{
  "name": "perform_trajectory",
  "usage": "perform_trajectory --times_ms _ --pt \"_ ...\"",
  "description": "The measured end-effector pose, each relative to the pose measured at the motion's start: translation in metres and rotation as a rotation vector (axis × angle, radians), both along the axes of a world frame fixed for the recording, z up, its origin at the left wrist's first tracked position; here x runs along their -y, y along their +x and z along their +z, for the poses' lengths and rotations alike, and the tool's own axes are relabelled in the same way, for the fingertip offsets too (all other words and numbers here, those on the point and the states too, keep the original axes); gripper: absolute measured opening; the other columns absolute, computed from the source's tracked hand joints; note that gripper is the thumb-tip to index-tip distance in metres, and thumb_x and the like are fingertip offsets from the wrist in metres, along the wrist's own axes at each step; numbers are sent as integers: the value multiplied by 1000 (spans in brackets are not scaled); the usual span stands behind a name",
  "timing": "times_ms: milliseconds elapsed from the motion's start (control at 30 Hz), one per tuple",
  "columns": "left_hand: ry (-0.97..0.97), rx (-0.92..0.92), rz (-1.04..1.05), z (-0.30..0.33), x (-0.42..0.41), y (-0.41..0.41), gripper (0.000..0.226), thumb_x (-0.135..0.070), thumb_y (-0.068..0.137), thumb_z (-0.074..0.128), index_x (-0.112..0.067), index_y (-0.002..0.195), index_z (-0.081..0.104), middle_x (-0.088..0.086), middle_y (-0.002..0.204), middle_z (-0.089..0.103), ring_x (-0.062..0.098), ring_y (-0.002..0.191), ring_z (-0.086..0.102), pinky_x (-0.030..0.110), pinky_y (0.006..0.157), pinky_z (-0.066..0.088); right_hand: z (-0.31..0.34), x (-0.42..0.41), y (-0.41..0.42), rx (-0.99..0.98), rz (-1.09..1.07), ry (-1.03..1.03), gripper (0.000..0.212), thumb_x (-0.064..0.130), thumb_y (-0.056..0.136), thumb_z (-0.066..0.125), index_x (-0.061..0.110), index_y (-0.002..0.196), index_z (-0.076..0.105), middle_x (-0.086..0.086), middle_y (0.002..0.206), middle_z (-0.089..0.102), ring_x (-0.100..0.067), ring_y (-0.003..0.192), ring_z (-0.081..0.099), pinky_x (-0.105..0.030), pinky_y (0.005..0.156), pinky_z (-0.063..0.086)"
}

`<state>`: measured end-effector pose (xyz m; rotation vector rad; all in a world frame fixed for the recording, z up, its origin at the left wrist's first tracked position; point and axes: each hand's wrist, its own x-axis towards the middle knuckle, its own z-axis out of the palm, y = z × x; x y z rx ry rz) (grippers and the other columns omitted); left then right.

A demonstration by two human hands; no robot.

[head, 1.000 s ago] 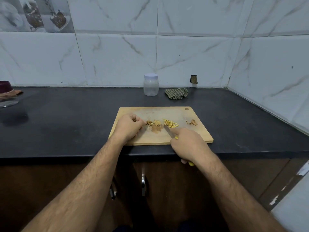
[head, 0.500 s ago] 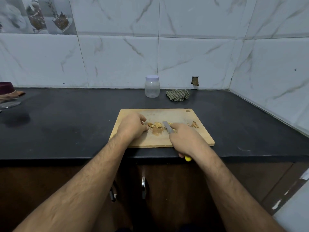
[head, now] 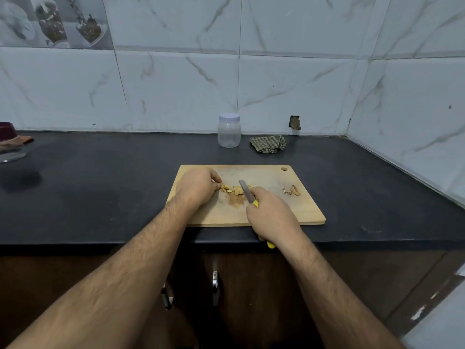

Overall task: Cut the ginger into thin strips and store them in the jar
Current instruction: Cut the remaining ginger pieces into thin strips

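Observation:
A wooden cutting board (head: 297, 212) lies on the black counter. Pale ginger slices (head: 232, 190) sit near its middle, over a brown stain. My left hand (head: 196, 187) rests curled on the board, its fingertips touching the left end of the slices. My right hand (head: 270, 217) grips a yellow-handled knife (head: 246, 191), whose grey blade lies just right of the slices and hides most of the cut strips. Ginger peel scraps (head: 293, 190) lie toward the board's right side. A clear plastic jar (head: 229, 131) with a white lid stands closed by the wall.
A crumpled checked cloth (head: 268, 144) lies right of the jar. At the far left edge are a glass lid (head: 11, 153) and a dark red bowl (head: 7, 131). Tiled walls close the back and right. Cabinet handles (head: 215, 287) hang below the counter edge.
My right hand has carried the knife forward and to the left, up beside the ginger slices, covering the strip pile. My left hand has stayed at the slices.

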<state>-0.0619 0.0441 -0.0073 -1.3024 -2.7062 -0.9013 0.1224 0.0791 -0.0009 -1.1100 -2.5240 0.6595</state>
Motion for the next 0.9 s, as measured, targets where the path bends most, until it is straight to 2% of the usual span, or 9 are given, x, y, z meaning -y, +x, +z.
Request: perform_trajectory --times_ms 133,200,300,367,500,667,733,833,900 --pt "7 -40 6 3 2 0 18 -28 90 66 -31 106 73 -9 106 70 12 101 62 31 81 52 0 -1 -2 3 -5 -23 39 23 94 39 22 132 50 -1 105 65 -26 80 66 -42 79 56" --pt "8 -30 4 3 4 0 16 -25 90 67 -30 104 74 -9 104 70 11 97 62 27 75 49 1 -1 -1 9 -3 -35 38 22 94 39 22 130 51 -1 104 64 -25 78 66 -44 78 57" --pt "-3 -39 17 4 7 0 13 -25 89 67 -31 98 75 -12 98 70 8 88 60 25 69 44 3 -2 0 18 9 -44 38 20 94 38 21 131 49 0 103 63 -20 63 67 -44 76 58" --pt "-19 -66 28 5 8 1 11 -28 88 68 -32 95 75 -15 94 70 8 88 59 26 70 46 4 -2 1 14 11 -50 39 20 95 38 22 133 48 1 103 62 -18 56 68 -44 73 59" --pt "-37 -85 24 8 10 3 7 -28 87 68 -31 86 74 -18 83 65 7 89 60 27 68 47 6 0 1 3 11 -65 42 21 96 38 22 137 46 2 105 61 -18 54 68 -41 71 60" --pt "-53 -89 39 13 14 9 15 -22 85 62 -31 82 74 -18 83 65 11 94 58 30 71 49 9 0 3 2 8 -80 44 21 98 39 22 141 43 2 108 59 -13 47 64 -32 61 58" --pt "-61 -107 38 17 16 15 15 -22 83 62 -31 82 74 -15 85 68 14 94 60 29 71 50 10 1 4 5 9 -78 43 21 98 39 22 140 44 3 107 57 -14 51 65 -34 64 59" --pt "-128 -150 1 24 17 28 16 -18 83 63 -28 85 76 -10 89 71 15 89 63 26 68 51 11 3 6 26 1 -52 41 20 95 40 22 136 47 3 105 58 -23 73 67 -43 77 58" --pt "-169 -154 -36 25 16 36 12 -19 84 66 -27 85 76 -8 91 72 15 88 64 29 72 55 10 6 9 60 -9 -21 42 20 91 41 25 131 50 2 104 62 -27 79 66 -43 78 57"
